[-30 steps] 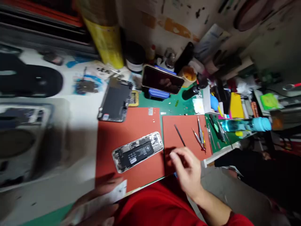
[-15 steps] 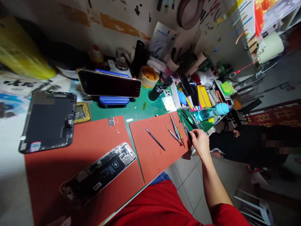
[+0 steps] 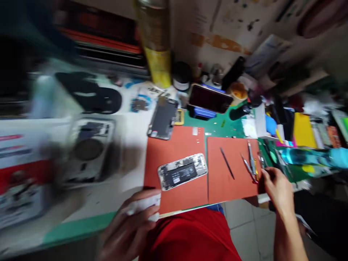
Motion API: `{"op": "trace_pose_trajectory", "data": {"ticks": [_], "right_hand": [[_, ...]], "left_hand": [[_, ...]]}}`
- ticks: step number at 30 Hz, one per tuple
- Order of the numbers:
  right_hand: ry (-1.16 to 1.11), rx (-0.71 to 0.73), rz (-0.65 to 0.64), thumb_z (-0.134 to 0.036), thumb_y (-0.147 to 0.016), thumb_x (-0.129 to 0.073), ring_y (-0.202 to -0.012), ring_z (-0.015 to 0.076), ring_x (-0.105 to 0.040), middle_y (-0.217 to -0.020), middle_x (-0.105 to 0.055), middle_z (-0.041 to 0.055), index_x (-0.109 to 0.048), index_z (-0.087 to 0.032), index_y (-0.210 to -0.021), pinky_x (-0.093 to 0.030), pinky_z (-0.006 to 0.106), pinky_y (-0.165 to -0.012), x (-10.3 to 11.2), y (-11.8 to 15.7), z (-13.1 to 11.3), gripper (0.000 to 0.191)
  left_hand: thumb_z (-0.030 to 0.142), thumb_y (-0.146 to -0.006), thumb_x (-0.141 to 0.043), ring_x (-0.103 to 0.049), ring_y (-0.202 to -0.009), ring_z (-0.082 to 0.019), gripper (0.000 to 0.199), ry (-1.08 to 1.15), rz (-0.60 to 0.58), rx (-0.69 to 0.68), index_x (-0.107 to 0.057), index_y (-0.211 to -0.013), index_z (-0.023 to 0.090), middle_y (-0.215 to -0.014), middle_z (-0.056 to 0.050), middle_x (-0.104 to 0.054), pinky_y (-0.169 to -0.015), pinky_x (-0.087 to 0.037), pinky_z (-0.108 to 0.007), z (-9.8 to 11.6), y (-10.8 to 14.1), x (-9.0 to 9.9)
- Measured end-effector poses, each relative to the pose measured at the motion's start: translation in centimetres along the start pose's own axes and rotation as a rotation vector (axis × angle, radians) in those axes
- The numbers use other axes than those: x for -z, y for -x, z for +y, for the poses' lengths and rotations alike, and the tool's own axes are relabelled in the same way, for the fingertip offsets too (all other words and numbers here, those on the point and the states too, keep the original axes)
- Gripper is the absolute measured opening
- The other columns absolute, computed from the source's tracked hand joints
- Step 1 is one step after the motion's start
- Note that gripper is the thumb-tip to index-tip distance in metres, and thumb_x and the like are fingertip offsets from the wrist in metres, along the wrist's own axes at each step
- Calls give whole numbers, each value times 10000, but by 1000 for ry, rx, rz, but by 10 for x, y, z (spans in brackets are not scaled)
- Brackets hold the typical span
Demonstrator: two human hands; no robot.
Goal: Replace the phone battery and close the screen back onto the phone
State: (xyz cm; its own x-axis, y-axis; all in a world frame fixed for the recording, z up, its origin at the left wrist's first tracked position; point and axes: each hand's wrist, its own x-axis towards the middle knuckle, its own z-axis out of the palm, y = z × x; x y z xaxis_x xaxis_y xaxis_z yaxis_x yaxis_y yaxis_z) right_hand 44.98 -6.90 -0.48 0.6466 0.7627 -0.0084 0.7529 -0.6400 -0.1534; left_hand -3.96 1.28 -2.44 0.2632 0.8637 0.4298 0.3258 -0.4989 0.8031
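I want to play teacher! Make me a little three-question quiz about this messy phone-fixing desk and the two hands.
1. True or false: the opened phone lies on a red mat.
2. Which hand is beside the metal tweezers at the mat's edge? A) left hand B) right hand C) neither
3. Fill in: the left hand holds something small and ____ in colour near the desk's front edge.

Key:
1. True. It lies with its insides facing up.
2. B. The right hand is next to them; whether it grips a tool is too blurred to tell.
3. White. What it is cannot be made out.
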Motion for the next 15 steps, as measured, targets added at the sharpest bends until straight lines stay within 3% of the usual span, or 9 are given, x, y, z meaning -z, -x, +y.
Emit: {"op": "trace_pose_trajectory", "data": {"ticks": [2, 6, 11, 13, 15], "right_hand": [[33, -13, -39, -672, -911, -466, -899, 431, -743, -969, -795, 222, -747, -208, -972, -537, 533, -759, -4, -4, 3, 545], [106, -49, -76, -647, -876, -439, -921, 464, -746, -975, -787, 235, -720, -239, -956, -546, 566, -756, -3, -10, 9, 503], [191, -170, -39, -650, -959, -457, -790, 454, -746, -916, -786, 225, -743, -332, -1129, -526, 578, -683, 28, -7, 12, 460], [188, -96, 6, -674, -1008, -429, -876, 465, -769, -1039, -793, 253, -751, -405, -1211, -516, 603, -701, 44, 0, 0, 467], [157, 25, 45, -696, -1045, -415, -999, 468, -782, -1131, -785, 253, -732, -463, -1315, -530, 621, -742, 57, 9, -28, 477]], "left_hand": [[65, -984, -616, -799, -1088, -256, 243, -2, 41, -43, -779, -1101, 203, -1274, -97, -796, -821, -709, -365, -1, 0, -2], [66, -990, -630, -799, -1124, -275, 248, 36, 89, -70, -780, -1152, 177, -1288, -128, -783, -822, -730, -398, 0, 0, -6], [200, -1066, -650, -816, -1088, -248, 155, 28, 57, 4, -790, -1129, 222, -1230, -116, -812, -852, -727, -381, 7, 3, -1], [225, -1079, -644, -815, -1091, -241, 150, 32, 48, 16, -788, -1119, 217, -1208, -119, -810, -868, -723, -370, 9, 3, 0], [218, -1083, -638, -813, -1104, -237, 149, 47, 46, 17, -784, -1107, 205, -1193, -121, -798, -880, -721, -358, 9, 2, 0]]}}
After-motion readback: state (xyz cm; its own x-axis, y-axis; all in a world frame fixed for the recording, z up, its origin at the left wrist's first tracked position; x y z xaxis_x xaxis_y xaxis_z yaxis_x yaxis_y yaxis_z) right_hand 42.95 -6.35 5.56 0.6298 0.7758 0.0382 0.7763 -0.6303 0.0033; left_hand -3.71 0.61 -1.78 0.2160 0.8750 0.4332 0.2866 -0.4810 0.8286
